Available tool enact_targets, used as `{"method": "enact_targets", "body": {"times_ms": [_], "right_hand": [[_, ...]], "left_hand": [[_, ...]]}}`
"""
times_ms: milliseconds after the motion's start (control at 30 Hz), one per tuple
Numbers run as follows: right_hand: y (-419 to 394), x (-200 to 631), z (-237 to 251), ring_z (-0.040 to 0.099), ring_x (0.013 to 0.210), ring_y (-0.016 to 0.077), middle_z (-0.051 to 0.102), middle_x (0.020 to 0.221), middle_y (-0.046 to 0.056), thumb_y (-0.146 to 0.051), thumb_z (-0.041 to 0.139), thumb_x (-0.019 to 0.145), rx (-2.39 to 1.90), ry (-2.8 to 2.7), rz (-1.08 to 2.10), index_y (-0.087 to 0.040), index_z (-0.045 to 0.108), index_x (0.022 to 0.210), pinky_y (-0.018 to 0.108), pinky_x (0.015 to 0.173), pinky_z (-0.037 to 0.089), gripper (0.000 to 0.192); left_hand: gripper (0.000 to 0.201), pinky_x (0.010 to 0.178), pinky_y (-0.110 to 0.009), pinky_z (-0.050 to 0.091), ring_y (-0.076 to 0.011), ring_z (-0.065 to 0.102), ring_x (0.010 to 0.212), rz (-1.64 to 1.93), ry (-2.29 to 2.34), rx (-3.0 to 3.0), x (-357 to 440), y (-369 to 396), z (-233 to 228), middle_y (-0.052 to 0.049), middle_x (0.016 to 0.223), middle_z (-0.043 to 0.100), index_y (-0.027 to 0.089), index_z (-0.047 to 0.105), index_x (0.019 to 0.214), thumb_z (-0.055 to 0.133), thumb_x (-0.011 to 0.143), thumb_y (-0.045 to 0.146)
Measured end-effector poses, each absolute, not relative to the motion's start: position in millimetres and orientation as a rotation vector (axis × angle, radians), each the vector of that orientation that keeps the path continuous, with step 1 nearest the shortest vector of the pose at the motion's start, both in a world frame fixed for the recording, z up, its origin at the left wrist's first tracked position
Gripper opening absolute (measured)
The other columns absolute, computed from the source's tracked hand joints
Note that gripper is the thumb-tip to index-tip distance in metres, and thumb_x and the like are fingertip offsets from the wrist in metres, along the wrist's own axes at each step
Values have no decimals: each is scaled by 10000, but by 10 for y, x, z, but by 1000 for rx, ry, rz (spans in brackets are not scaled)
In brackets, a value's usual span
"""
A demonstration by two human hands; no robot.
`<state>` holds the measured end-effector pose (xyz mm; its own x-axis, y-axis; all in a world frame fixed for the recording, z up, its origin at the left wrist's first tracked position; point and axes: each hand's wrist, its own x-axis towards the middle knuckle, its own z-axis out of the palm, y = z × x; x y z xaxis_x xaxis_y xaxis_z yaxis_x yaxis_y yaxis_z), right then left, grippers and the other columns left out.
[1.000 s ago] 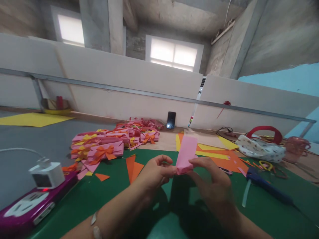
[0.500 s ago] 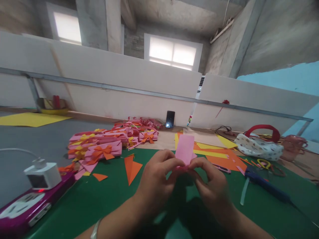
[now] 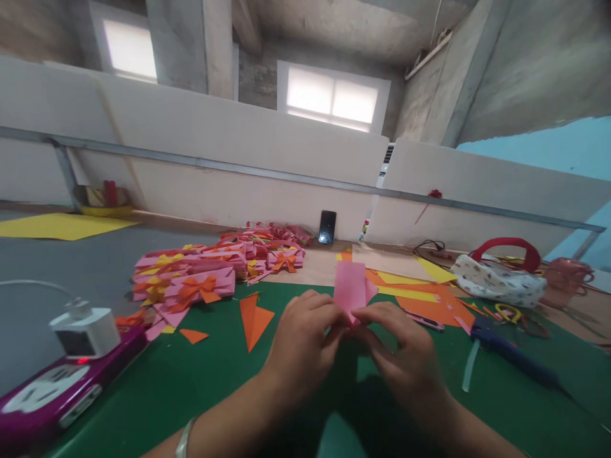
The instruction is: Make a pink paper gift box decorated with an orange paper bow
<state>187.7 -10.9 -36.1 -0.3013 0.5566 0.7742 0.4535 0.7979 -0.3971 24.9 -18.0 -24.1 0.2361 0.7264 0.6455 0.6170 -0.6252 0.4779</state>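
Observation:
A strip of pink paper [image 3: 350, 286] stands up between my hands, its lower end pinched by both. My left hand [image 3: 305, 337] grips that end from the left, thumb and fingers pressed together. From the right, my right hand [image 3: 403, 346] pinches the same end, its fingertips almost touching those of the left. A pink flap sticks out at the strip's right side; the pinched part is mostly hidden by my fingers. On the green mat [image 3: 219, 375] left of my hands lies a folded piece of orange paper [image 3: 252, 321].
A heap of pink folded paper pieces with bows [image 3: 200, 280] lies at left, beside a purple power strip [image 3: 71, 388] with a white charger [image 3: 86, 332]. At right are a blue glue gun [image 3: 515, 356], a pink cutter [image 3: 424, 320] and orange sheets [image 3: 442, 308]. A phone [image 3: 327, 227] leans behind.
The pink strip has shifted slightly left and turned a little, so more of the flap shows at its right. My fingertips have moved closer together at its lower end.

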Motion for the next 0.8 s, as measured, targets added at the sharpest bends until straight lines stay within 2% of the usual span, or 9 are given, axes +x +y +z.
{"method": "enact_targets", "body": {"times_ms": [267,400,533,633,800], "right_hand": [[-126,1872,-344,526,751,156,609,775,9,-127,566,819,-785,-1933,22,-215,608,819,300,659,430,98],[-183,1854,-291,515,751,162,585,765,16,-139,556,830,-853,-1928,38,-220,636,810,309,665,420,116],[-178,1847,-306,498,719,162,510,744,22,-160,581,808,-865,-1893,-15,-223,666,745,293,605,414,124],[-139,1857,-322,501,736,166,525,755,29,-145,584,801,-832,-1887,-96,-214,662,714,306,633,414,136],[-80,1884,-306,510,725,165,633,734,5,-116,590,795,-659,-1998,-270,-222,629,733,334,687,394,128]], "left_hand": [[87,678,-295,346,-165,489,756,1271,1346,2363,268,-217,-237,10,739,601,214,590,715,537,774,181],[96,672,-295,379,-172,514,767,1383,1531,1990,246,-175,-207,-16,794,578,194,535,759,480,793,265],[207,625,-288,396,-182,549,721,1146,1555,1671,218,-76,-215,-26,767,599,176,534,762,525,727,379],[142,563,-258,375,-159,551,639,984,1414,1640,229,-55,-250,4,653,596,177,531,677,526,700,318],[72,559,-246,370,-141,531,610,1037,1380,1763,274,-109,-289,23,593,577,180,536,643,513,693,227]]}}
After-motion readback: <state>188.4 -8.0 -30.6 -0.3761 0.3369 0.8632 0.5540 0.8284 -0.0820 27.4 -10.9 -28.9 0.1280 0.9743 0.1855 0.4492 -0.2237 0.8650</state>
